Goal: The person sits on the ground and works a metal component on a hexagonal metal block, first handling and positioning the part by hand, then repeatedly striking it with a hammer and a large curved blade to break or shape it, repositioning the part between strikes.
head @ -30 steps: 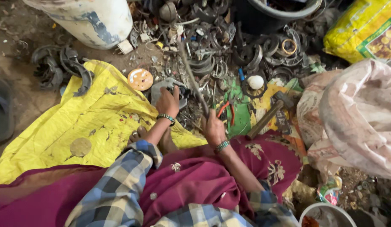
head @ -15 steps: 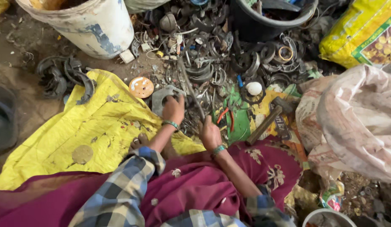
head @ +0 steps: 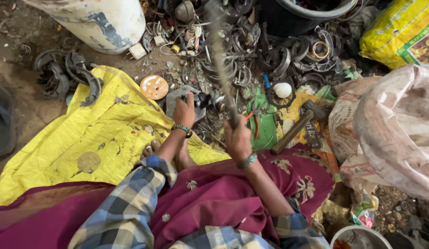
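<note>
The right hand (head: 237,138) is closed tight around a long metal rod (head: 219,60), which is raised and blurred above the scrap pile. The left hand (head: 184,110) presses with curled fingers on a small dark metal part (head: 203,99) lying on a grey flat plate (head: 177,99). To strike well, I think the fingers should stay clear of the part's top and hold it steady.

yellow sack (head: 401,32) — top right, green-edged label
</note>
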